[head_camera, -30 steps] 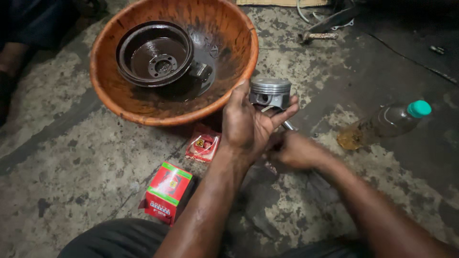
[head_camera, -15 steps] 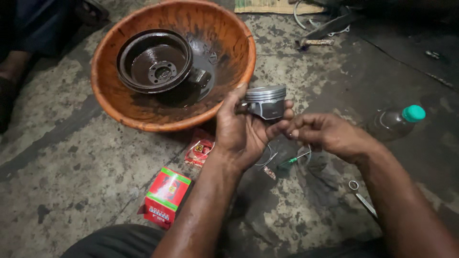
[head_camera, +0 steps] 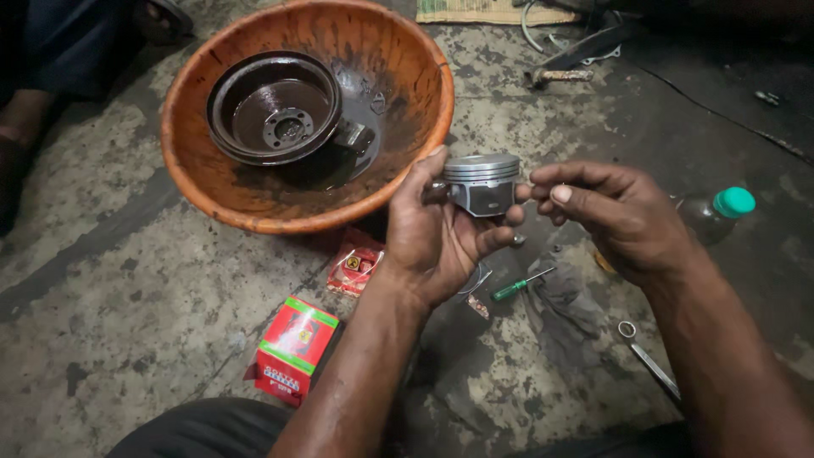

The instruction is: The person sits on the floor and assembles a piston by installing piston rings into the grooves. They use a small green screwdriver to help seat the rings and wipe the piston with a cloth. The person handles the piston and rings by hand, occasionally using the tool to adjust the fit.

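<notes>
My left hand [head_camera: 437, 233] holds a silver metal piston [head_camera: 482, 182] upright above the concrete floor, fingers curled under its skirt. My right hand [head_camera: 615, 216] is just to the right of it, thumb and fingertips pinched together at the piston's side, touching it; whether something small is between them I cannot tell. Behind the hands sits a large orange bowl [head_camera: 203, 191] with dark oily liquid, and a dark round metal drum part [head_camera: 275, 106] lies in it.
On the floor lie a red and green small box [head_camera: 292, 343], a red packet [head_camera: 356, 263], a green-handled screwdriver [head_camera: 519, 286], a grey rag [head_camera: 564, 309], scissors [head_camera: 649, 360] and a plastic bottle with a green cap [head_camera: 716, 212]. Tools lie at the top right [head_camera: 568, 59]. Another person's leg [head_camera: 42, 93] is at the left.
My right hand has come up from the floor to the piston's side. My left hand has raised the piston slightly and turned it more upright.
</notes>
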